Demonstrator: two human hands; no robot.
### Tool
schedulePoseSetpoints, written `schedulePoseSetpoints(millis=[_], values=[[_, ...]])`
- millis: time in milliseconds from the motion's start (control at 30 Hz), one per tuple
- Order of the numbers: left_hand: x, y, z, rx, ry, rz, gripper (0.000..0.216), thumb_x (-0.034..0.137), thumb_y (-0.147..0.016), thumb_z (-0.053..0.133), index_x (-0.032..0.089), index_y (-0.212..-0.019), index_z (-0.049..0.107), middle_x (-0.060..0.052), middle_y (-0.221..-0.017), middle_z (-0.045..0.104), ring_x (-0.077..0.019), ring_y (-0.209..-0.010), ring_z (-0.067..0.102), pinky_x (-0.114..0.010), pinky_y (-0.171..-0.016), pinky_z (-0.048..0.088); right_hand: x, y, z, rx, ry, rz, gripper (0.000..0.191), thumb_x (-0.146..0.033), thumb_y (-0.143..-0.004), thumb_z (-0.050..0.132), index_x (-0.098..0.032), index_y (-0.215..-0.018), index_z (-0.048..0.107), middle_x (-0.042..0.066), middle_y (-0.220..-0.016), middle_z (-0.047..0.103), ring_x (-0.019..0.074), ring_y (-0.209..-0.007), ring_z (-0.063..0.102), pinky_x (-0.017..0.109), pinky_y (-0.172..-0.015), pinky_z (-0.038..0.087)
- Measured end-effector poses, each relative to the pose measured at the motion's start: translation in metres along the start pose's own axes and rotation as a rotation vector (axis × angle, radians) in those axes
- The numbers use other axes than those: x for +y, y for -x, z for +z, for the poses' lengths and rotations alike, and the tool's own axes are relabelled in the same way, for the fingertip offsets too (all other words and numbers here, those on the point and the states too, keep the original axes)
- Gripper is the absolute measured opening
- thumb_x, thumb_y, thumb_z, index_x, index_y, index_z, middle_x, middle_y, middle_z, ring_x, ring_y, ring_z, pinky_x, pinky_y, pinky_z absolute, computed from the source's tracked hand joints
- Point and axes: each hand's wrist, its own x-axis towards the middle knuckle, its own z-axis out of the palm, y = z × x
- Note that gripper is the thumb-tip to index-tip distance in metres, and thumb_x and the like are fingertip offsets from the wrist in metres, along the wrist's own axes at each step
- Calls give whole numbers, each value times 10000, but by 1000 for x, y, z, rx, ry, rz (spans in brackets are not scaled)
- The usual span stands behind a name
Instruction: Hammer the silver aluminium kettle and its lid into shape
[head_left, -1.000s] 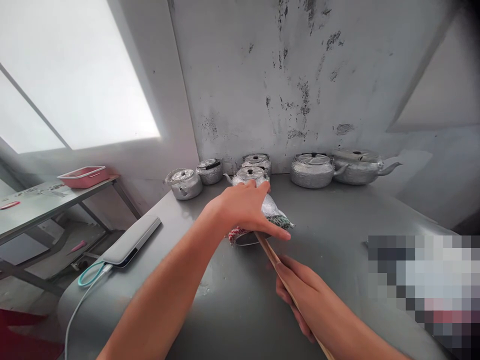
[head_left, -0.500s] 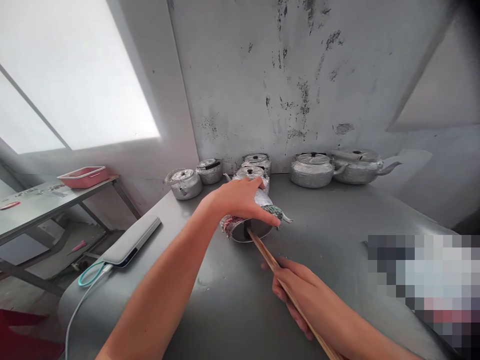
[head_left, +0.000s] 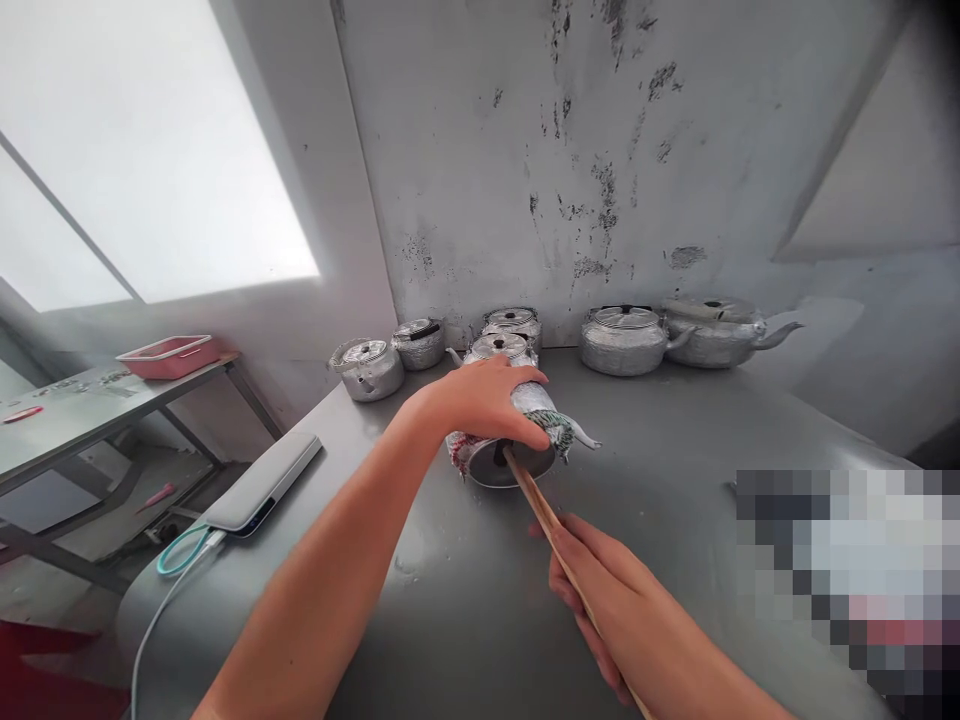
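Note:
My left hand [head_left: 484, 400] grips a silver kettle [head_left: 534, 397] from above, thumb toward me and fingers over its far side. The kettle is tipped on its side, its round grey end facing me and its spout [head_left: 583, 436] pointing right. Red and green cord-like material [head_left: 559, 432] shows around it near that end. In my right hand [head_left: 600, 585] is a wooden stick [head_left: 541, 505], held slantwise. The stick's far tip meets a dark spot in the middle of the round end; whether it goes inside I cannot tell.
Several dented silver kettles stand along the wall, including one [head_left: 371, 372] at left and one [head_left: 622, 342] right of centre. A power bank [head_left: 262, 485] with a cable lies on the grey table [head_left: 450, 620]. A pink basket [head_left: 169, 358] sits on another table. Blurred blocks cover the right.
The kettle's spout and round end have shifted slightly right, as if turned a little. The stick and my right hand have moved slightly, and my left fingers have resettled on the kettle.

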Motion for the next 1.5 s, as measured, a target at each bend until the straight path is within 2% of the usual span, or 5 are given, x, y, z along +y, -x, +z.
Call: schedulePoseSetpoints(millis=[267, 667, 867, 1100, 1500], values=[[3, -3, 3, 35, -38, 4, 765, 640, -693, 645, 401, -1405, 498, -54, -1289, 547, -313, -1150, 578, -373, -865, 522, 1, -3, 1, -5, 18, 2, 387, -569, -1029, 251, -247, -939, 446, -85, -726, 371, 55, -421, 265, 191, -353, 309], [5, 6, -3, -11, -33, -19, 745, 608, -706, 632, 442, -1415, 473, -41, -1357, 505, -330, -1209, 552, -374, -857, 523, -3, -2, -3, -28, 111, 78, 387, -558, -1035, 221, -241, -944, 425, -90, -710, 389, 41, -374, 320, 186, -332, 326], [12, 10, -2, 2, -79, -87, 778, 505, -661, 637, 280, -1380, 442, -95, -1278, 579, -327, -1194, 541, -372, -789, 523, -4, -5, -1, -55, 142, 37, 383, -501, -1050, 227, -229, -918, 463, -85, -726, 391, 33, -366, 302, 177, -323, 314], [11, 4, 6, 21, -124, -37, 886, 819, -639, 593, 332, -1374, 503, -89, -1399, 514, -365, -1281, 462, -446, -922, 485, 0, -4, 2, -27, 81, 15, 435, -581, -1031, 232, -238, -880, 452, -90, -703, 373, 38, -392, 267, 166, -328, 307], [22, -2, 12, 95, -178, -31, 741, 787, -718, 555, 340, -1304, 627, -82, -1292, 585, -326, -1209, 513, -452, -984, 447, 1, -5, 4, -49, 64, 40, 361, -544, -1035, 230, -253, -963, 433, -88, -706, 396, 51, -360, 308, 180, -295, 315]])
